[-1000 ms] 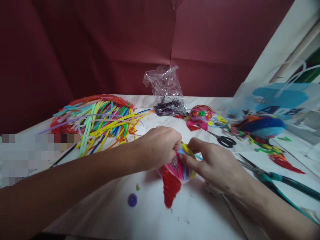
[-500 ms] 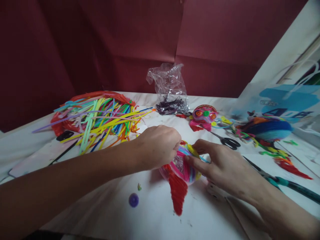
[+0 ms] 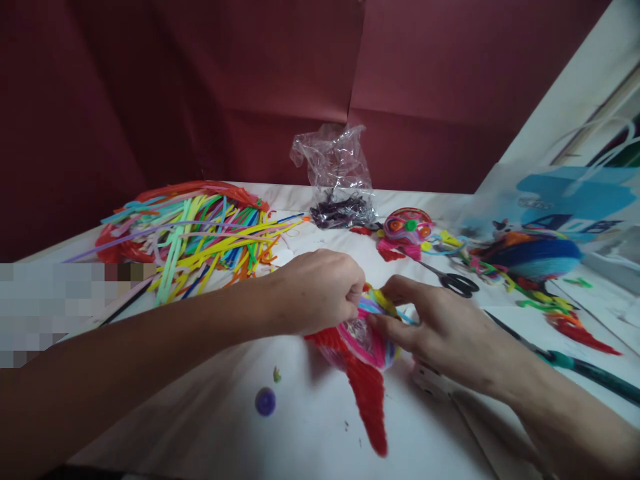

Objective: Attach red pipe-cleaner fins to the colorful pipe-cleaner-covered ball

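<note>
Both of my hands meet at the table's middle on a small round figure wound from coloured pipe cleaners (image 3: pixel 367 340), pink, yellow and purple, with a red pointed fin (image 3: pixel 370 400) hanging toward me. My left hand (image 3: pixel 320 290) is closed over its top left side. My right hand (image 3: pixel 440 330) pinches its right side with thumb and fingers. The figure sits low over the white table (image 3: pixel 300 433).
A heap of loose coloured pipe cleaners (image 3: pixel 195 233) lies at back left. A clear plastic bag (image 3: pixel 337 177) stands at the back. A finished pink figure (image 3: pixel 407 233), black scissors (image 3: pixel 453 280), a blue figure (image 3: pixel 530 257) and teal-handled pliers (image 3: pixel 575 363) lie right. A purple pompom (image 3: pixel 265 401) sits near me.
The figure has turned between my hands: its red fin has swung from lower left toward the lower right and reaches further toward me. Both hands have kept their hold.
</note>
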{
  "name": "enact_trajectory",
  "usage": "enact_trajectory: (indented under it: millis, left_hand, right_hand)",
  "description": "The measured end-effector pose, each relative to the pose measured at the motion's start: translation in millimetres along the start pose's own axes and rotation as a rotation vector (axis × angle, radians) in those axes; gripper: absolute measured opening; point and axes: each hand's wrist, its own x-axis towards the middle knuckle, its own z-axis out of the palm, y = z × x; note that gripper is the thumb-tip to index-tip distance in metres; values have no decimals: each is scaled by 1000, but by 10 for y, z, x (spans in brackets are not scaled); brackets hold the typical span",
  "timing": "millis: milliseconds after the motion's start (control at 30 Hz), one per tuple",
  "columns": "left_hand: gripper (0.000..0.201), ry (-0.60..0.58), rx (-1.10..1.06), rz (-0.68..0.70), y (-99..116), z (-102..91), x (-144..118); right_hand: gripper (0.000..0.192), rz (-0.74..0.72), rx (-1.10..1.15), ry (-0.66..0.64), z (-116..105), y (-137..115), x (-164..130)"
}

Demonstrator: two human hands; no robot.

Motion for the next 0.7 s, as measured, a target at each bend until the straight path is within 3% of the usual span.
enact_trajectory:
  millis: [67, 167, 233, 367, 500, 700]
  left_hand:
    - [7, 37, 19, -21, -6, 2, 0]
    - [39, 80, 19, -11, -44, 17, 14]
    - [54, 14, -69, 8, -82, 23, 26]
    - [49, -103, -285, 76, -158, 27, 30]
    - [51, -127, -400, -16, -209, 55, 18]
    - [33, -113, -530, -80, -215, 115, -4]
  right_hand:
    - [24, -59, 62, -33, -5, 68, 12]
    - [36, -161, 200, -52, -2, 128, 45]
    - [39, -185, 296, -40, 13, 130, 76]
    - [42, -231, 484, -55, 59, 127, 118]
    - [46, -179, 664, -80, 91, 188, 59]
    - [40, -181, 686, -26, 198, 216, -86]
